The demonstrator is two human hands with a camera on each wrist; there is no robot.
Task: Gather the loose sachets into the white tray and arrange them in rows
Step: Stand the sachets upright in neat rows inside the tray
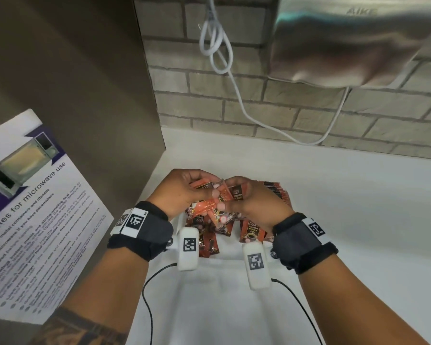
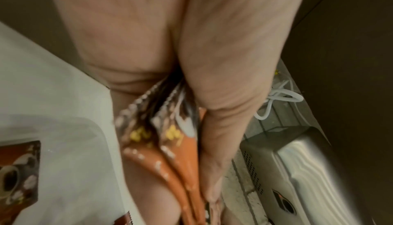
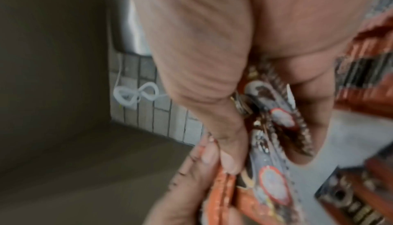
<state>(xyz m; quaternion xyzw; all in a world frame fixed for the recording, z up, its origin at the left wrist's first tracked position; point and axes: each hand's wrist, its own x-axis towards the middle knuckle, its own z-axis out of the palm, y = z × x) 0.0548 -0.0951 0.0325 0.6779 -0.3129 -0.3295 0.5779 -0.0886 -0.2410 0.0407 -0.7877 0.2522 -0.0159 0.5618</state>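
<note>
Both hands meet above the white tray (image 1: pixel 181 224) and grip the same bundle of orange sachets (image 1: pixel 215 192). My left hand (image 1: pixel 184 192) pinches several sachets (image 2: pixel 170 146) between thumb and fingers. My right hand (image 1: pixel 244 197) clamps the other end of the bundle (image 3: pixel 270 144). Under the hands lies a loose heap of sachets (image 1: pixel 209 229), with one upright black-coffee sachet (image 1: pixel 253 231) at the right. A neat stack of sachets (image 1: pixel 276 191) stands on edge behind my right hand. Most of the tray is hidden by the hands and wrist cameras.
A brown cabinet side (image 1: pixel 85 83) with a microwave-use notice (image 1: pixel 28 207) stands close on the left. A steel hand dryer (image 1: pixel 353 41) and its white cable (image 1: pixel 219 46) hang on the brick wall behind. The white counter (image 1: pixel 346 195) extends to the right.
</note>
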